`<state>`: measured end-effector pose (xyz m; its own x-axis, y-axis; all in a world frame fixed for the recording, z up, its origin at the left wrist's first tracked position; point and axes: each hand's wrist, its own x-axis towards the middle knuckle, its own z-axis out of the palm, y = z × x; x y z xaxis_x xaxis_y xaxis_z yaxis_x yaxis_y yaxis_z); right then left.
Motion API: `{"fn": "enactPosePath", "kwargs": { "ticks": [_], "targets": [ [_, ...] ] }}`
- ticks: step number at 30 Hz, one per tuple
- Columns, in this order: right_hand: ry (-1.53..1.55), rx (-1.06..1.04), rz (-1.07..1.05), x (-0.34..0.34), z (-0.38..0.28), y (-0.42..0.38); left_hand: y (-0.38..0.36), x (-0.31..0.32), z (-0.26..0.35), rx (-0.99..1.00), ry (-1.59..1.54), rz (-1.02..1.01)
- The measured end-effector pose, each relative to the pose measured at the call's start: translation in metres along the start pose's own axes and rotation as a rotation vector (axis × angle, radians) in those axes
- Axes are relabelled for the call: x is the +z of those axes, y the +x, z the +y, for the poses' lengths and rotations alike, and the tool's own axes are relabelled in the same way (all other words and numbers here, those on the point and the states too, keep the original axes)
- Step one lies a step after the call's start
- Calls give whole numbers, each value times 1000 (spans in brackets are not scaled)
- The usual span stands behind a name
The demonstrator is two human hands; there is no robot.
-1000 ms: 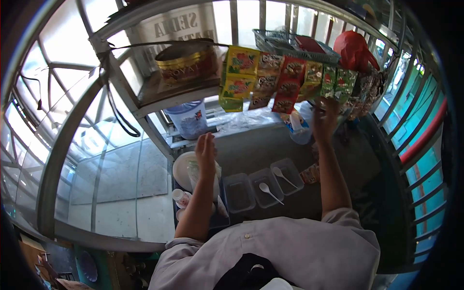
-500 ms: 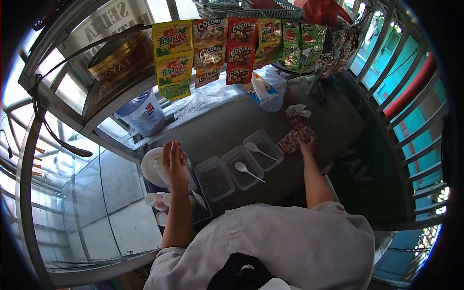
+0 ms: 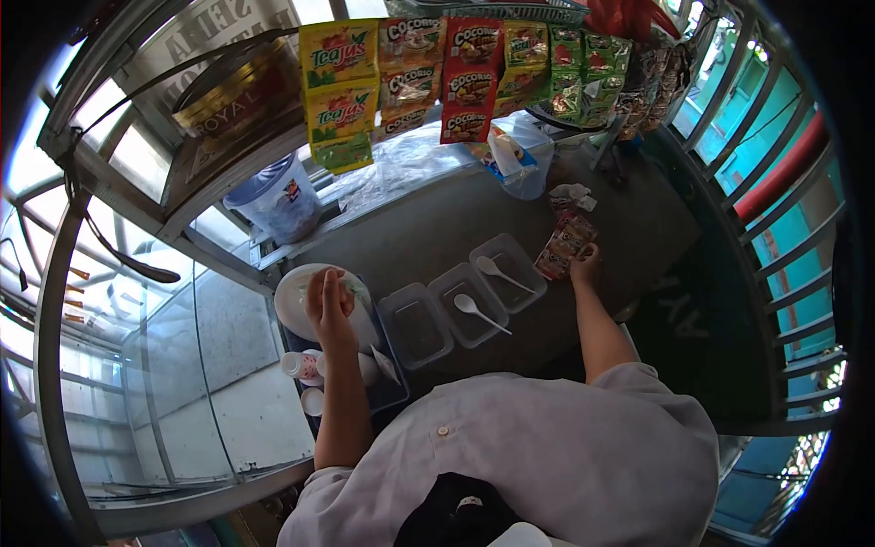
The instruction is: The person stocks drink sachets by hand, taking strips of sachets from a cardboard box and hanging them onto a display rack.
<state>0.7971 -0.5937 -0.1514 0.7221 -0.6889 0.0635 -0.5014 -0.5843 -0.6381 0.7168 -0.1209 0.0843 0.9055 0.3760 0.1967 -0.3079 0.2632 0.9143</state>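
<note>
My right hand [image 3: 586, 264] is closed on the near edge of a strip of red and brown drink sachets [image 3: 567, 239], which lies on the dark counter. Above the white plates [image 3: 296, 314] at the left I hold up my left hand [image 3: 330, 305]; its fingers are curled in and nothing shows in them. Between my hands stand three clear plastic tubs in a slanting row. The left tub [image 3: 416, 326] has no spoon. One white spoon [image 3: 479, 313] lies across the middle tub [image 3: 467, 339], another white spoon [image 3: 503, 273] across the right tub [image 3: 529, 299].
Pink and white cups [image 3: 301, 366] stand on a dark tray [image 3: 392, 397] at my left. Sachet strips [image 3: 340, 109] hang overhead from a shelf. A lidded bucket [image 3: 278, 205] and a clear jug [image 3: 529, 178] stand at the back. A crumpled wrapper [image 3: 572, 196] lies beyond the sachets.
My right hand has shifted slightly on the sachets, and the strip now lies straighter and closer together. My left hand stays raised in place. The whole view has tilted a little.
</note>
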Motion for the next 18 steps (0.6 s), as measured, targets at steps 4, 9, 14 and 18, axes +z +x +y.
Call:
{"fn": "enactPosePath", "kwargs": {
  "ticks": [4, 9, 14, 18],
  "targets": [
    [258, 35, 127, -21, -37, 12, -2, -1, 2, -33, -5, -7],
    [1053, 43, -87, -61, -83, 29, -5, 1, 13, -31, 40, -95],
    [1128, -312, -205, -164, -181, -18, -11, 13, 23, -72, 169, -255],
    [1204, -432, -376, -228, -240, -76, -18, 27, 4, -448, 120, -571]
  ]
}}
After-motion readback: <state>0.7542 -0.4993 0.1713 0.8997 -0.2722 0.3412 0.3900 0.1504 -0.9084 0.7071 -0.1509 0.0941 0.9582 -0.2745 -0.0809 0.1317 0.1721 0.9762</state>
